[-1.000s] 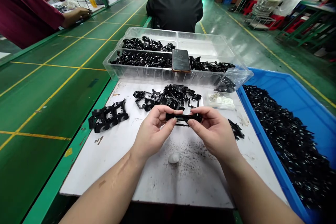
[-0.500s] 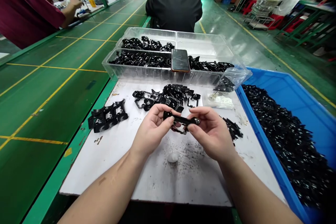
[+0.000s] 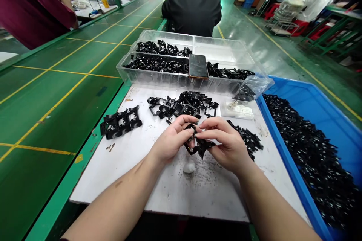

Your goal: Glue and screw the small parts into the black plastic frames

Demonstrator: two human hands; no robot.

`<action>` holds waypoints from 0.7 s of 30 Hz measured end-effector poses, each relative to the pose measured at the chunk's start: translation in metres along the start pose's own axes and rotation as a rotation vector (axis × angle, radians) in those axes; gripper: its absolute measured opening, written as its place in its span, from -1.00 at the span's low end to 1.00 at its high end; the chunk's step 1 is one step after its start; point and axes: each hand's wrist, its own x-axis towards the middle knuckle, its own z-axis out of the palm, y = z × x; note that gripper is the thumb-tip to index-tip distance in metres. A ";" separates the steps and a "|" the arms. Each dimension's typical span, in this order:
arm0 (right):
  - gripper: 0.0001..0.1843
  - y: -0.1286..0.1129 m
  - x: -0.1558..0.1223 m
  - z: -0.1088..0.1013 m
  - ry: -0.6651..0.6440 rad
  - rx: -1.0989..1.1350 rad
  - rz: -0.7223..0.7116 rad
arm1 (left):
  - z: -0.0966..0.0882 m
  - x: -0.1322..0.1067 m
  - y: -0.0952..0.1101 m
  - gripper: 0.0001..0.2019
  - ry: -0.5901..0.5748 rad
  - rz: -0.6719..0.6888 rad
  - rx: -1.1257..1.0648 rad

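Between both hands, over the white board (image 3: 158, 192), is a glossy black plastic part (image 3: 201, 146) with an open frame. My left hand (image 3: 172, 137) pinches its left end between thumb and fingers. On the right, my right hand (image 3: 226, 143) has its fingers closed on the part's other side. Fingers cover some of the part. Behind the hands lies a loose heap of similar black parts (image 3: 183, 104). More black parts stand in a row (image 3: 121, 122) to the left, and a pile of slim black pieces (image 3: 246, 137) is beside my right hand.
A clear divided tray (image 3: 158, 77) with black parts stands at the back, a phone (image 3: 198, 66) on its edge. To the right is a blue bin (image 3: 299, 192) full of black pieces. A green conveyor (image 3: 65, 98) runs left. A white lump (image 3: 189, 167) lies below the hands.
The black part has been turned from lengthwise across the hands to a tilted position, its frame side showing. My hands have come closer together, and the right fingers have moved over the part.
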 end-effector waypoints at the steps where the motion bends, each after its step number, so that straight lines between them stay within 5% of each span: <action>1: -0.64 0.000 -0.001 -0.001 0.007 0.005 0.006 | -0.001 0.000 -0.001 -0.64 -0.040 -0.029 0.022; 4: -0.76 0.002 -0.005 -0.004 0.078 0.103 0.143 | -0.005 -0.001 0.001 -0.48 -0.095 -0.086 0.079; 7: -0.89 0.006 -0.007 -0.003 0.203 0.202 0.416 | -0.007 -0.002 0.006 -0.48 -0.029 0.057 0.173; 10: -0.78 0.006 -0.006 0.003 0.212 0.340 0.624 | -0.007 -0.003 0.007 -0.49 -0.059 0.171 0.340; 17: -0.70 -0.004 0.002 0.015 0.184 0.527 0.708 | -0.005 -0.005 0.002 -0.51 -0.104 0.217 0.520; 21: -0.66 -0.005 0.003 0.016 0.164 0.591 0.722 | -0.004 -0.008 0.004 -0.27 -0.123 0.238 0.558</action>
